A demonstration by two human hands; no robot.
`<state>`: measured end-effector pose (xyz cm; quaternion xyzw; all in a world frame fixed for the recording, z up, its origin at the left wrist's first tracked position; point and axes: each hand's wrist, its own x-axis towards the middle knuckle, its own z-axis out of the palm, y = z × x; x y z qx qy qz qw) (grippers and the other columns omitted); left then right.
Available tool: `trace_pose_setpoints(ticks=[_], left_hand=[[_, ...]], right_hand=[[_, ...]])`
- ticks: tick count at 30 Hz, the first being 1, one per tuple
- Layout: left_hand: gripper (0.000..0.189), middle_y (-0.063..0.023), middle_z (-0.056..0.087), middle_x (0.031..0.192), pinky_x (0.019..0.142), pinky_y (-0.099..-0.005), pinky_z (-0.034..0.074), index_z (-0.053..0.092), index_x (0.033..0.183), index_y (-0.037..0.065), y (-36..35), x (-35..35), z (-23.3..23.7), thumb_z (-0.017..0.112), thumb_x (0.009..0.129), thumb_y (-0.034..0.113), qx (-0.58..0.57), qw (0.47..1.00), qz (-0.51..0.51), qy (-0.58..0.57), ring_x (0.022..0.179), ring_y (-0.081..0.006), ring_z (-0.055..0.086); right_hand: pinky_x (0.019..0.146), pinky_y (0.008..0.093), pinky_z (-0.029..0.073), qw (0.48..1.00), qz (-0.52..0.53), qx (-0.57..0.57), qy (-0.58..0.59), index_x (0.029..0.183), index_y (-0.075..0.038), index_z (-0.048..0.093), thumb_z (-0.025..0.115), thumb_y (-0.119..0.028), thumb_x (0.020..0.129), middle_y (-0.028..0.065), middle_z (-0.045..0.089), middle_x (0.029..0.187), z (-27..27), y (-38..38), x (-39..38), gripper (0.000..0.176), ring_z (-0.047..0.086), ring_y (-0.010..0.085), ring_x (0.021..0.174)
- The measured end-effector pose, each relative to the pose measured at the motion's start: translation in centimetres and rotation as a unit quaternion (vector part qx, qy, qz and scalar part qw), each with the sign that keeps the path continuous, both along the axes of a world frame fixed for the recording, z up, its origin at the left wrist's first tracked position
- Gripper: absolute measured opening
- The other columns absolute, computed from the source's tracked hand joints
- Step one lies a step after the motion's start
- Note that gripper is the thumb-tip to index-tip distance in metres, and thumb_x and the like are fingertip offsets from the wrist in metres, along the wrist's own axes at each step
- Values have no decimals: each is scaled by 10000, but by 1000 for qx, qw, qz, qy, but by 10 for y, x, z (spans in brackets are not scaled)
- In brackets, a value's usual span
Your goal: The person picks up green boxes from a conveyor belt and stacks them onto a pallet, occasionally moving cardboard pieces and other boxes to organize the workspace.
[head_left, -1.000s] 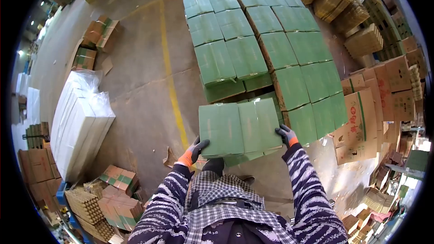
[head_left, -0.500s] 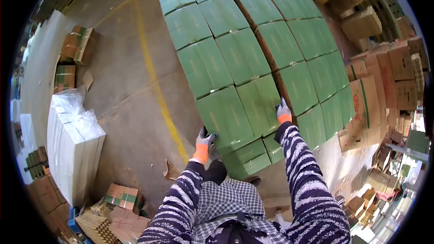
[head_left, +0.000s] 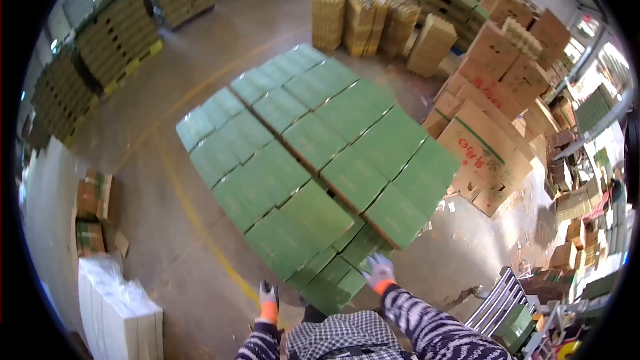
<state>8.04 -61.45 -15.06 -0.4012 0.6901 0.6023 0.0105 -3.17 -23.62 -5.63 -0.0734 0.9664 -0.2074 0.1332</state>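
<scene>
A large stack of green cardboard boxes [head_left: 303, 223] fills the middle of the view, split lengthwise by a dark gap. My right hand [head_left: 380, 271], in a grey glove with an orange cuff, has its fingers spread over the near end of the stack, where lower boxes [head_left: 331, 281] jut out beneath the top layer. Left of that corner is my left hand [head_left: 269, 295], gloved alike. It is apart from the boxes, fingers pointing forward and holding nothing.
Brown cartons [head_left: 481, 150] with red print lean together on the right. Plastic-wrapped white blocks [head_left: 123, 313] stand at lower left. A yellow floor line [head_left: 193, 217] passes left of the stack. Bundled cardboard pieces [head_left: 363, 23] and loaded pallets [head_left: 117, 43] stand farther back.
Both hands have come off the top boxes and drawn back toward me. The view has tilted up, showing more of the far floor and pallets.
</scene>
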Motion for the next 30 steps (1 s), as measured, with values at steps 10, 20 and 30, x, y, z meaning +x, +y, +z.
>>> trace_pose_setpoints(ticks=[10, 20, 30], left_hand=[[419, -43, 618, 776, 462, -264, 408, 496, 1263, 87, 165, 46, -27, 599, 865, 166, 190, 960, -205, -27, 553, -142, 537], [515, -79, 595, 1148, 834, -254, 442, 478, 1267, -23, 465, -14, 195, 611, 866, 271, 229, 805, -540, -95, 995, -128, 554], [981, -235, 410, 1358, 1012, -345, 359, 283, 1385, -29, 684, 26, 122, 691, 704, 547, 62, 656, -751, 32, 1246, -285, 431]], right_hand=[[1067, 422, 265, 750, -589, 271, -127, 1219, -22, 540, 548, -543, 757, 188, 464, 1324, 128, 461, 245, 696, 410, 334, 1247], [1101, 495, 150, 637, -740, 149, -159, 1455, -227, 188, 698, -564, 653, 168, 76, 1506, 140, 544, 390, 1008, 108, 352, 1380], [1041, 606, 182, 885, -424, 192, -19, 1359, -189, 387, 678, -490, 700, 285, 280, 1403, 131, 433, 409, 782, 219, 485, 1298]])
